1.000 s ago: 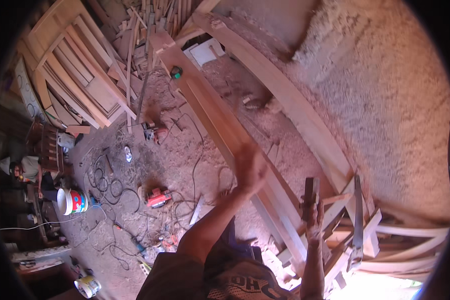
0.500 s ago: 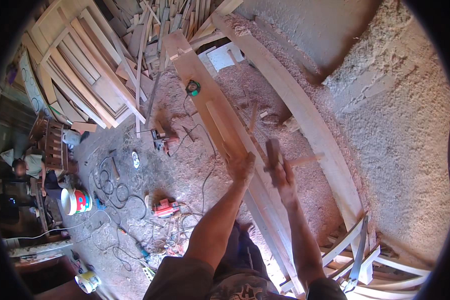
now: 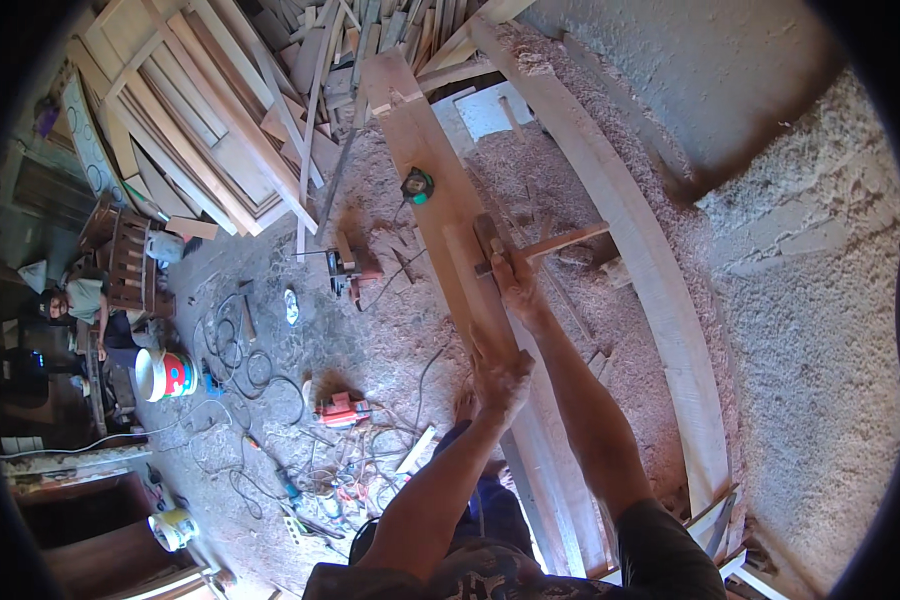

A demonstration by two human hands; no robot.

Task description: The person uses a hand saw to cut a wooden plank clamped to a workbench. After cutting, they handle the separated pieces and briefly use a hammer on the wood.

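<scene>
A long, wide board (image 3: 407, 135) runs away from me, with a narrower wood strip (image 3: 463, 262) lying along it. My left hand (image 3: 500, 385) grips the near end of that strip, its fingers pointing forward along the wood. My right hand (image 3: 518, 288) is closed round a wooden tool that looks like a marking gauge (image 3: 488, 236): a dark block crossed by a long thin stick reaching out to the right. The block is over the strip's right side; whether it touches is unclear. Beyond my hands, a black and green tape measure (image 3: 418, 186) sits on the board.
A curved plank (image 3: 640, 220) arcs on the right beside shavings and a rough mound (image 3: 810, 300). Stacked lumber (image 3: 185, 100) stands at far left. Red power tools (image 3: 342, 410), cables and a paint bucket (image 3: 160, 375) lie left. Another person (image 3: 88, 300) is at the far left.
My right hand has carried the gauge forward and left, from beside the board to over the wood strip. My left hand stays on the strip. The view has shifted slightly.
</scene>
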